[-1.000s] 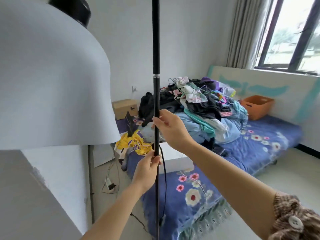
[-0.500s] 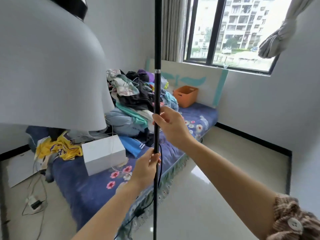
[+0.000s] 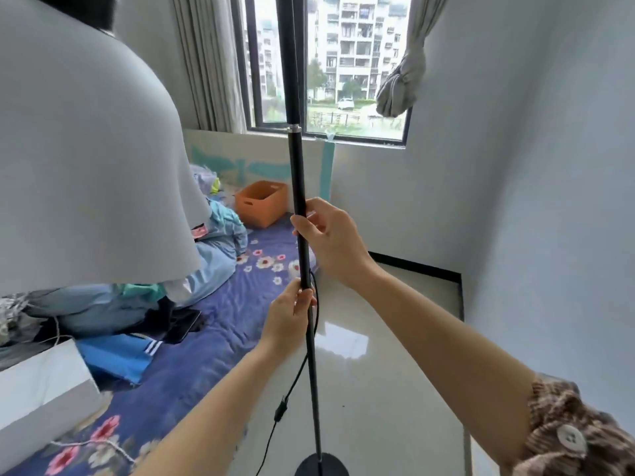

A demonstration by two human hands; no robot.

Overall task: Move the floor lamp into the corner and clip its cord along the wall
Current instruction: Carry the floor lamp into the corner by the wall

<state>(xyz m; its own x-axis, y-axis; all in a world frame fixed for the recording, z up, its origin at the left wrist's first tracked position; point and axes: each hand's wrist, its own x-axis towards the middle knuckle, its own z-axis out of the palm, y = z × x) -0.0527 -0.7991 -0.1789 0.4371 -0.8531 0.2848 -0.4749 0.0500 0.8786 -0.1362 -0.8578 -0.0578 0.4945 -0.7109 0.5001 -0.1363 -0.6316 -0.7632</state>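
On the lamp pole (image 3: 298,187), right hand (image 3: 335,240) grips above left hand (image 3: 288,316), both arms outstretched

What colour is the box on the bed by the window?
Orange; the box shows clearly in the head view.

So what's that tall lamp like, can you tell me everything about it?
The floor lamp has a thin black pole, seemingly metal, made in sections with a silvery joint partway up. It stands upright, or nearly so. A big pale shade hangs close to the camera at the left. At the bottom is a round black base over the shiny floor. A black cord with a small inline switch dangles beside the pole. The right hand grips higher, the left hand lower.
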